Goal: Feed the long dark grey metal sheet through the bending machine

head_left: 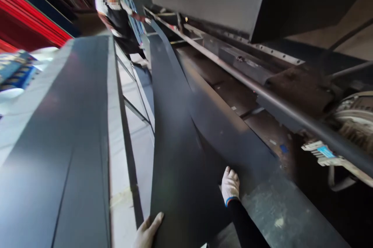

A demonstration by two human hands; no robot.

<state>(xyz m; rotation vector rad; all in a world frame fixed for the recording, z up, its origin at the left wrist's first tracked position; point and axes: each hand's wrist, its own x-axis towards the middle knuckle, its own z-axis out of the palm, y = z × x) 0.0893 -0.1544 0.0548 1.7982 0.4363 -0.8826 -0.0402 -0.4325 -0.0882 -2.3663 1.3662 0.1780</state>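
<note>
A long, thin dark grey sheet (pixel 177 143) stretches away from me, bowed and twisted along its length. My left hand (pixel 148 231), in a pale glove, grips its near left edge with the thumb on top. My right hand (pixel 230 184), in a white knitted glove with a blue cuff, is closed on the sheet's right edge; its fingertips are partly hidden. Beneath the sheet on the right lies a dark, scuffed bench surface (pixel 279 205). At the far end a co-worker (pixel 122 22) in a dark apron holds the sheet with a gloved hand.
To the left, more dark sheets (pixel 78 123) lie on a pale-edged table (pixel 115 143). A large machine with a long metal bar (pixel 247 77) runs along the right. Red stacked material (pixel 29 14) stands at the far left. A metal frame (pixel 136 112) shows between table and sheet.
</note>
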